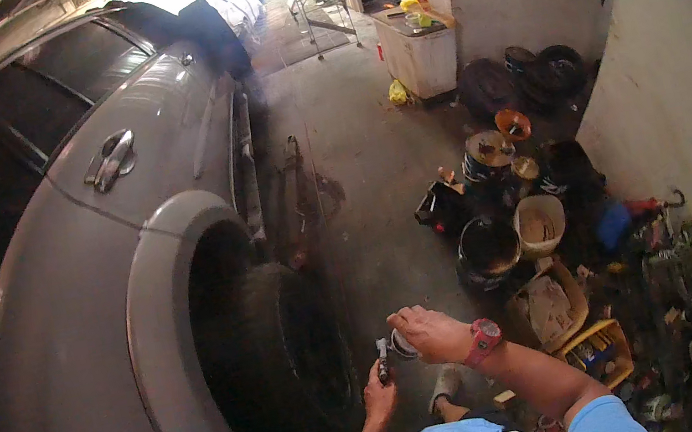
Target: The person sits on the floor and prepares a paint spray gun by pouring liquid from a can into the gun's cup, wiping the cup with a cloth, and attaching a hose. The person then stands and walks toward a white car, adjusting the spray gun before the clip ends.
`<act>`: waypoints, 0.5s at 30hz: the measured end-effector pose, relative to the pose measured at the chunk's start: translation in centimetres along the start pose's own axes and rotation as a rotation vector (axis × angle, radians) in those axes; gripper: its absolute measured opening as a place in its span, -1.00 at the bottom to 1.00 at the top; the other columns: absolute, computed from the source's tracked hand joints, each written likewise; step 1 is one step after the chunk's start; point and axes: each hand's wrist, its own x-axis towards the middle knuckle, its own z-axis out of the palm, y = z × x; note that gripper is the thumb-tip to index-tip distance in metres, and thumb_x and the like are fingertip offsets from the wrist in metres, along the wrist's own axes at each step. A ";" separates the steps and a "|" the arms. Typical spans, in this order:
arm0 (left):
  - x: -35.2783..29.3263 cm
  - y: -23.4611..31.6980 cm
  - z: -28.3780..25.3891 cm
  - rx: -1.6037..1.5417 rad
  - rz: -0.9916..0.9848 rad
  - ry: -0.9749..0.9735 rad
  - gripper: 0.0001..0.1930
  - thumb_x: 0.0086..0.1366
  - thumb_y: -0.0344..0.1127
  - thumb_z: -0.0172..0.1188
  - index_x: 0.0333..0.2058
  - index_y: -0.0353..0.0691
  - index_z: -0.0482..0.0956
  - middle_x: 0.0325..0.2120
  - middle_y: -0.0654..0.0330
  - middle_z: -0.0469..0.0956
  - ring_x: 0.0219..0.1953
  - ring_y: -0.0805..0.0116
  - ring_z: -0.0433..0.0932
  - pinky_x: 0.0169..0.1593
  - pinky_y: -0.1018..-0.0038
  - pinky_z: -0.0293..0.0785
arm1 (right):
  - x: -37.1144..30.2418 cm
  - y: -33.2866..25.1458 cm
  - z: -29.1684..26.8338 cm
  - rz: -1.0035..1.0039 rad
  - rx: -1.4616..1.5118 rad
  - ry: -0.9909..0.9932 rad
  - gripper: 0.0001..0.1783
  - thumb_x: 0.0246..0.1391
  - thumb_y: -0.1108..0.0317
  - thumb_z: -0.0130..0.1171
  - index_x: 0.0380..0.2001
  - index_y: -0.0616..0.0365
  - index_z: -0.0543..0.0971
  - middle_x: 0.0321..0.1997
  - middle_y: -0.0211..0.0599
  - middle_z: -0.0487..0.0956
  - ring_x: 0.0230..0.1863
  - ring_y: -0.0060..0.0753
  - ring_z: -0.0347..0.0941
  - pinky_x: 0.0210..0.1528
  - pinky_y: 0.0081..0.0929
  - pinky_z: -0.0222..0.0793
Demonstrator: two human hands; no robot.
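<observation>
My left hand is closed round a small hand tool with a silver head and a dark lower part. The tool stands roughly upright, and its exact kind is too small to make out. Just to its right, my right hand reaches over a round, pale-rimmed cup-like piece, fingers bent down onto it. Those fingertips are partly hidden, and I cannot tell whether the round piece touches the tool. A red wristwatch is on my right wrist. Both hands are beside the rear wheel of a grey car.
Right of me are a black bucket, a cardboard box, a yellow crate and scattered junk along the wall. A long jack-like metal piece lies near the car. Farther off stand a worn white cabinet and a metal stand.
</observation>
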 end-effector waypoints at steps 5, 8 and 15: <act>7.8 8.3 -1.9 -0.017 -0.018 0.072 -0.42 0.54 0.06 0.24 0.41 -0.04 0.50 0.07 -0.18 0.73 0.15 -0.23 0.69 0.20 0.05 0.59 | 8.6 5.6 -7.3 -0.173 0.024 0.072 -0.40 0.02 0.51 0.41 0.19 0.24 0.53 0.12 0.05 0.59 0.20 0.18 0.55 0.20 -0.01 0.62; 13.9 13.0 -3.6 -0.017 -0.045 0.088 -0.46 0.55 0.05 0.24 0.37 -0.07 0.55 0.06 -0.16 0.73 0.15 -0.22 0.69 0.19 0.07 0.59 | 15.4 9.2 -10.8 -0.228 0.021 0.089 -0.44 0.01 0.49 0.43 0.14 0.23 0.58 0.13 0.04 0.60 0.20 0.17 0.55 0.19 -0.01 0.62; 33.0 22.8 -8.1 0.003 -0.001 0.148 -0.49 0.55 0.04 0.25 0.30 -0.13 0.60 0.02 -0.18 0.73 0.14 -0.20 0.70 0.17 0.09 0.59 | 34.8 20.0 -18.4 -0.272 -0.017 0.009 -0.53 -0.01 0.38 0.49 0.02 0.20 0.67 0.07 0.02 0.65 0.18 0.13 0.58 0.19 -0.01 0.61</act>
